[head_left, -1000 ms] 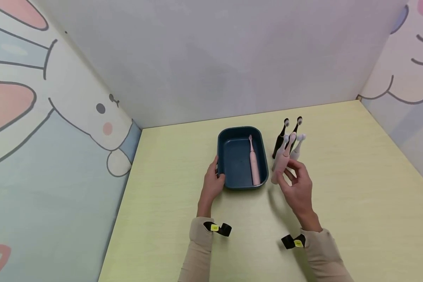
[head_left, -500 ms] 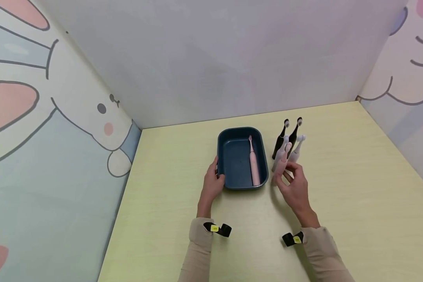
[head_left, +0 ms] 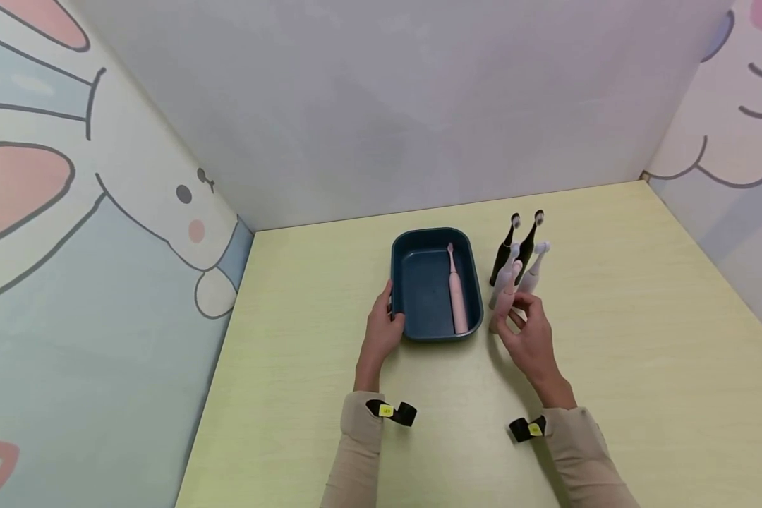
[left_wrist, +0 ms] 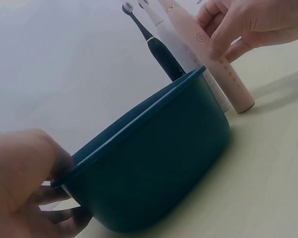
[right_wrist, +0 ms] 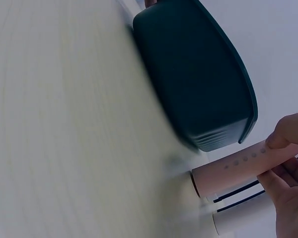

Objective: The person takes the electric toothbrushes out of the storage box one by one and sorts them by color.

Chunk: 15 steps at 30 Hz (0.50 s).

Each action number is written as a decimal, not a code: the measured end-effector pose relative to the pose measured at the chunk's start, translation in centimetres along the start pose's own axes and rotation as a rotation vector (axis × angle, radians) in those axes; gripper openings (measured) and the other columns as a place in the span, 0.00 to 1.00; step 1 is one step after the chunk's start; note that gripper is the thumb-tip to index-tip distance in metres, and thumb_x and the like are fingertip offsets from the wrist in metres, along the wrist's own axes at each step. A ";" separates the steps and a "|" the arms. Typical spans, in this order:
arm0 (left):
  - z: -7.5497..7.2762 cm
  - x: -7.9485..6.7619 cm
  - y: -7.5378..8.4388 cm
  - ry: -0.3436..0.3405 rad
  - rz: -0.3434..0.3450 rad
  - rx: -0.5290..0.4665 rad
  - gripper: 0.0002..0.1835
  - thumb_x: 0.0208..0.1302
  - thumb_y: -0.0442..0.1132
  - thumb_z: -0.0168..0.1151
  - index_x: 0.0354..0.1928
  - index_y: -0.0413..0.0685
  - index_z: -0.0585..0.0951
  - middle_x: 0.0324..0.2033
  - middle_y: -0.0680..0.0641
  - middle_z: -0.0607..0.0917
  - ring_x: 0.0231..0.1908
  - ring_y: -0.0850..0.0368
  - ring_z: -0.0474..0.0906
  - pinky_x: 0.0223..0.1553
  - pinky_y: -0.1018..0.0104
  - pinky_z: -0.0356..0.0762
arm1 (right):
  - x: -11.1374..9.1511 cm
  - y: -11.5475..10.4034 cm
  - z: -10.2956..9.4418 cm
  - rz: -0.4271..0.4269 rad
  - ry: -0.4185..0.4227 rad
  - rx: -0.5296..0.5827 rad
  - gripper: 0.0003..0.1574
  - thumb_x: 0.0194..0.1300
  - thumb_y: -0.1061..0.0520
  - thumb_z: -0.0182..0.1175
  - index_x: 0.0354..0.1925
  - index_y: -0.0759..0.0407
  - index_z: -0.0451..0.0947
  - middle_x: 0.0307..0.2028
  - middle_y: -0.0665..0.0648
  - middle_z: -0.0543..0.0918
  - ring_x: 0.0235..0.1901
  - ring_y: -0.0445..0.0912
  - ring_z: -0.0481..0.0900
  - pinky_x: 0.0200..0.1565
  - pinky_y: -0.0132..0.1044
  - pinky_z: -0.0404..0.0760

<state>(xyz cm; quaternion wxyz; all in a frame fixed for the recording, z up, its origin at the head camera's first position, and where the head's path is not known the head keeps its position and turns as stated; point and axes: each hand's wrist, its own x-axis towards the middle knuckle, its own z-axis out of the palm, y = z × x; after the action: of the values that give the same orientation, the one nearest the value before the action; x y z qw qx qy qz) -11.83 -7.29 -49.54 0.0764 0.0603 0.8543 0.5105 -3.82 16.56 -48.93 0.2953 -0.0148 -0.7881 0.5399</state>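
Note:
My left hand [head_left: 382, 331] grips the left rim of a dark teal plastic basin [head_left: 422, 300], thumb over the edge. Inside it, along the right side, lies a pink electric toothbrush [head_left: 458, 303]. Just right of the basin, my right hand [head_left: 535, 342] pinches a second pink electric toothbrush [head_left: 505, 302] by its handle between thumb and fingers. That brush is upright, its base [left_wrist: 244, 105] on or very close to the tabletop. Behind it stand two white electric toothbrushes [head_left: 530, 281] and two black ones [head_left: 504, 255], all with heads up.
The pale yellow-green table [head_left: 292, 353] meets a plain light wall [head_left: 381, 127] at the back. Side walls with painted cartoon animals [head_left: 146, 190] rise at left and right. Both wrists carry black straps with small cameras [head_left: 406, 414].
My right hand has lowered the held pink toothbrush and drawn it slightly left, closer to the upright group. During the last half second it hardly moves. My left hand and the basin stay put.

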 end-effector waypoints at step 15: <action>-0.1 -0.2 -0.1 0.000 0.006 -0.006 0.38 0.63 0.30 0.47 0.75 0.56 0.52 0.73 0.47 0.58 0.67 0.45 0.64 0.63 0.51 0.69 | -0.3 2.6 -0.2 -0.051 -0.054 -0.078 0.29 0.53 0.73 0.62 0.54 0.76 0.66 0.46 0.70 0.74 0.47 0.27 0.67 0.49 0.14 0.72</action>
<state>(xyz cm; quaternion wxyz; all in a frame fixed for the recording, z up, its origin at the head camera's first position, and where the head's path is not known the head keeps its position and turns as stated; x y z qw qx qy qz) -11.63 -7.45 -49.54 0.0750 0.0626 0.8527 0.5132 -4.27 17.73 -51.29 0.2867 0.0083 -0.8163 0.5014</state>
